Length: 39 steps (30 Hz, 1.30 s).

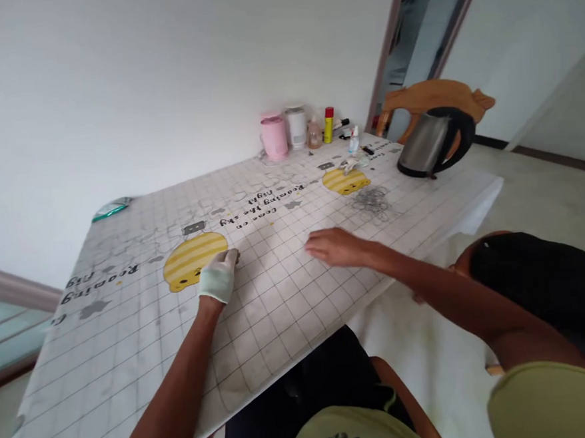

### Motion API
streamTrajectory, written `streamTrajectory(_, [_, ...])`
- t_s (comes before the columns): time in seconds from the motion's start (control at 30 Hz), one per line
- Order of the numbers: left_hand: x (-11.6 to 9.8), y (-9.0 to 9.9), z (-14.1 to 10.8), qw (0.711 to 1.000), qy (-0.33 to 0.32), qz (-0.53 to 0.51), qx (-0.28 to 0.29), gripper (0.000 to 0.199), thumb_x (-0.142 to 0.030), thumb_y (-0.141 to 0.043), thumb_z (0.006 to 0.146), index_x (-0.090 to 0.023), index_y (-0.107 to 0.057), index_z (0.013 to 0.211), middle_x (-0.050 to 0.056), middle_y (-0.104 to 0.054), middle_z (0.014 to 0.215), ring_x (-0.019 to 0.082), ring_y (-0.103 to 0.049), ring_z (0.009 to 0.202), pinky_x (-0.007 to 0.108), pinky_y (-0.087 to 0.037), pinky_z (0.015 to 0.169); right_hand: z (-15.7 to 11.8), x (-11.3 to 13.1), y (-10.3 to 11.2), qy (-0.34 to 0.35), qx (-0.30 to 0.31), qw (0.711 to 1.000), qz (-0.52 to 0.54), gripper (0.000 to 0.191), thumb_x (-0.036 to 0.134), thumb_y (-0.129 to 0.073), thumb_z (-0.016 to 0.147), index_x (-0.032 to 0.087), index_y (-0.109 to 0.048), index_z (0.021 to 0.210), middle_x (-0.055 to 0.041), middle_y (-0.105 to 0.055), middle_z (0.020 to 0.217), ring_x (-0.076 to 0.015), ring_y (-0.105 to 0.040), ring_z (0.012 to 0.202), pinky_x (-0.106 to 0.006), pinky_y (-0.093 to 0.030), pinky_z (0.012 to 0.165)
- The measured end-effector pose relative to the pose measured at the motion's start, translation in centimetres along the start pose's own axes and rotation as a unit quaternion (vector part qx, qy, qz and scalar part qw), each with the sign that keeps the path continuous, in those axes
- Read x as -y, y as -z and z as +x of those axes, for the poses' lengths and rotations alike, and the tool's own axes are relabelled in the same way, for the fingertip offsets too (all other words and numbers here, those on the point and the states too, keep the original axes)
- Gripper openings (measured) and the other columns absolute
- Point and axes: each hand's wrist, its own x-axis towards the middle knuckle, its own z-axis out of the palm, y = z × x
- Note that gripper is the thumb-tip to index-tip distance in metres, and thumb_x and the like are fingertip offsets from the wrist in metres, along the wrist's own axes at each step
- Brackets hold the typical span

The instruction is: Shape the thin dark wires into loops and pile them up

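Note:
My left hand [219, 275] wears a pale glove and rests on the printed tablecloth [277, 287], beside a yellow striped cartoon figure. Its fingers are curled together, with bare-looking tips at the right side. To the right, my bare right hand [335, 247] is closed just over the cloth, thumb and fingers pressed together. Anything held in either hand is too thin or too hidden to make out. A loose tangle of fine dark thread or wire [371, 201] lies beyond my right hand. Behind it is a crumpled whitish glove-like item [353, 165].
Along the wall stand a pink canister [273, 138], a white canister [296, 126], a pinkish bottle [314, 133] and a yellow can with red cap [329, 126]. A small white bottle [354, 140], an electric kettle [425, 144] and a green-edged packet [111, 209] sit near the edges.

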Motion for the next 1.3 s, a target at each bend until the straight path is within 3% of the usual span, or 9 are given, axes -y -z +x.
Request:
streamTrajectory(0.17, [-0.8,0.3,-0.6,0.997,0.019,0.066,0.034,0.04,-0.032,-0.048,0.093,-0.023,-0.071,0.124,0.01,-0.075,0.128,0.029,-0.064,0.124,0.033,-0.05,0.103,-9.1,-13.9,4.3,-0.324,-0.066,0.94,-0.086,0.027,0.024,-0.045,0.101,0.015,-0.07,0.095,-0.017,-0.07,0.103,-0.0271,-0.06,0.094,-0.035,-0.043,0.08])
streamTrajectory(0.23, [-0.9,0.1,-0.6,0.998,0.037,0.052,0.029,0.039,-0.035,-0.046,0.095,-0.024,-0.073,0.122,0.009,-0.075,0.129,0.03,-0.065,0.124,0.035,-0.05,0.104,-11.6,-18.0,4.1,-0.438,-0.054,0.892,-0.098,0.025,0.026,-0.053,0.095,0.011,-0.071,0.103,-0.0224,-0.069,0.109,-0.0318,-0.061,0.098,-0.038,-0.046,0.083])
streamTrajectory(0.33, [-1.2,-0.3,-0.8,0.994,0.106,-0.005,0.008,0.043,-0.047,-0.043,0.098,-0.026,-0.075,0.118,0.008,-0.076,0.126,0.031,-0.067,0.121,0.039,-0.051,0.104,-13.5,-21.5,2.3,-0.484,-0.044,0.872,-0.061,0.029,0.031,-0.064,0.088,0.009,-0.073,0.105,-0.0255,-0.068,0.114,-0.0344,-0.063,0.103,-0.041,-0.048,0.088])
streamTrajectory(0.47, [-1.7,-0.6,-1.2,0.992,0.121,-0.031,-0.005,0.042,-0.05,-0.046,0.097,-0.028,-0.076,0.117,0.007,-0.075,0.129,0.033,-0.066,0.124,0.043,-0.049,0.108,-14.0,-22.9,0.6,-0.474,-0.072,0.877,-0.04,0.021,0.024,-0.059,0.087,0.012,-0.074,0.096,-0.019,-0.072,0.108,-0.029,-0.064,0.101,-0.037,-0.049,0.091])
streamTrajectory(0.7, [-1.9,-0.3,-1.5,0.991,0.131,-0.022,0.003,0.04,-0.046,-0.048,0.095,-0.028,-0.077,0.116,0.006,-0.076,0.127,0.032,-0.066,0.124,0.042,-0.05,0.108,-15.0,-24.4,1.9,-0.486,-0.134,0.864,0.0,0.022,0.028,-0.058,0.09,0.013,-0.073,0.096,-0.0137,-0.075,0.094,-0.025,-0.067,0.086,-0.035,-0.05,0.079])
streamTrajectory(0.93, [-1.8,-0.5,-1.5,0.993,0.117,-0.015,0.004,0.042,-0.046,-0.048,0.095,-0.027,-0.078,0.117,0.006,-0.075,0.13,0.032,-0.065,0.127,0.041,-0.049,0.111,-13.6,-24.0,0.2,-0.43,-0.11,0.896,0.002,0.012,0.019,-0.062,0.081,0.016,-0.073,0.086,-0.0129,-0.075,0.099,-0.0253,-0.066,0.096,-0.033,-0.048,0.088])
streamTrajectory(1.1, [-1.6,-0.6,-1.4,0.993,0.115,-0.017,0.012,0.043,-0.045,-0.048,0.095,-0.024,-0.077,0.12,0.007,-0.074,0.132,0.032,-0.064,0.128,0.041,-0.047,0.113,-13.9,-23.4,1.9,-0.416,-0.118,0.901,0.012,0.01,0.021,-0.061,0.084,0.016,-0.07,0.086,-0.0118,-0.076,0.098,-0.0246,-0.068,0.094,-0.034,-0.05,0.087])
streamTrajectory(1.2, [-1.7,-0.6,-1.4,0.994,0.11,-0.015,0.011,0.042,-0.044,-0.049,0.095,-0.025,-0.077,0.118,0.008,-0.074,0.131,0.033,-0.064,0.128,0.042,-0.048,0.112,-14.3,-23.1,3.6,-0.423,-0.161,0.884,0.114,0.007,0.023,-0.064,0.086,0.017,-0.067,0.088,-0.0103,-0.076,0.09,-0.0221,-0.07,0.084,-0.033,-0.055,0.081])
streamTrajectory(1.3, [-1.7,-0.6,-1.4,0.994,0.105,-0.017,0.01,0.042,-0.044,-0.048,0.095,-0.024,-0.077,0.118,0.009,-0.074,0.132,0.034,-0.064,0.129,0.044,-0.048,0.112,-13.8,-22.4,4.7,-0.427,-0.226,0.833,0.271,0.005,0.019,-0.069,0.085,0.017,-0.065,0.083,-0.0103,-0.076,0.084,-0.0195,-0.07,0.076,-0.031,-0.058,0.075])
